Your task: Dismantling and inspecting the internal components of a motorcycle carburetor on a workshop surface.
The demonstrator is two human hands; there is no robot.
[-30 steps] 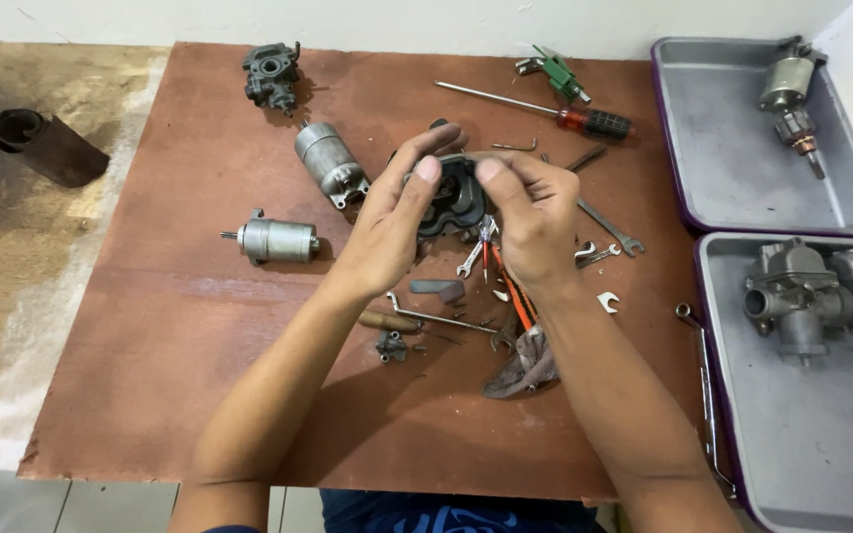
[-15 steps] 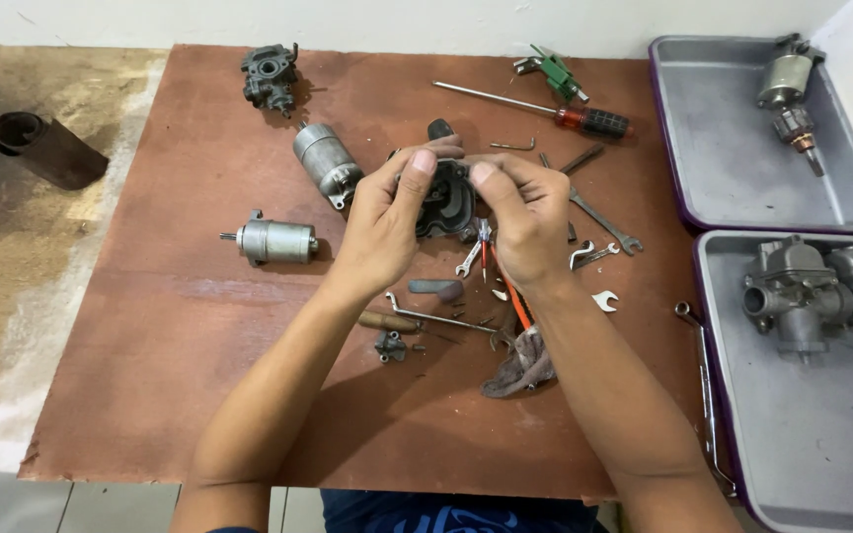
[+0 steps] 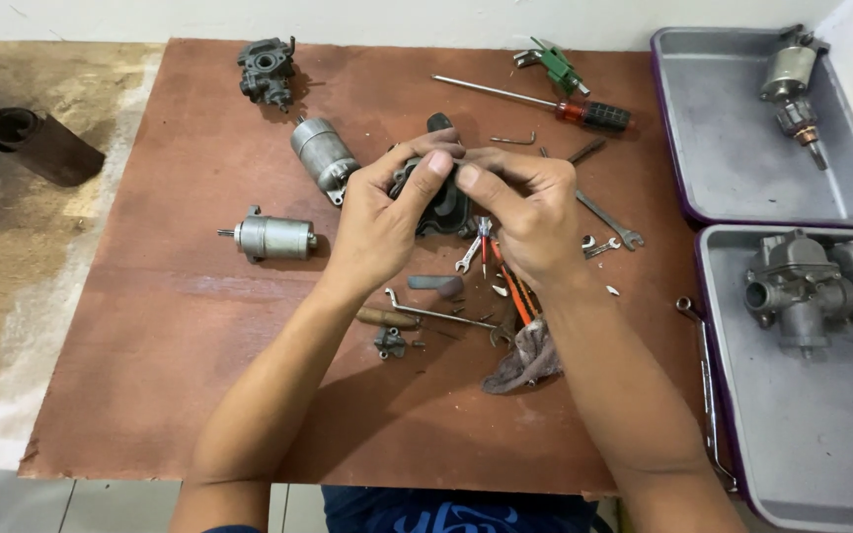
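Centre frame, above the brown counter [image 3: 150, 395]: I hold a dark carburetor part [image 3: 441, 202] between both hands, left hand [image 3: 377, 222] and right hand [image 3: 530, 212] equally near, fingers [image 3: 436, 166] clenched around it from either side, thumbs meeting on top.

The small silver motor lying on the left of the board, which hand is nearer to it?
Left. The left hand sits just right of the silver motor; the right hand lies farther right.
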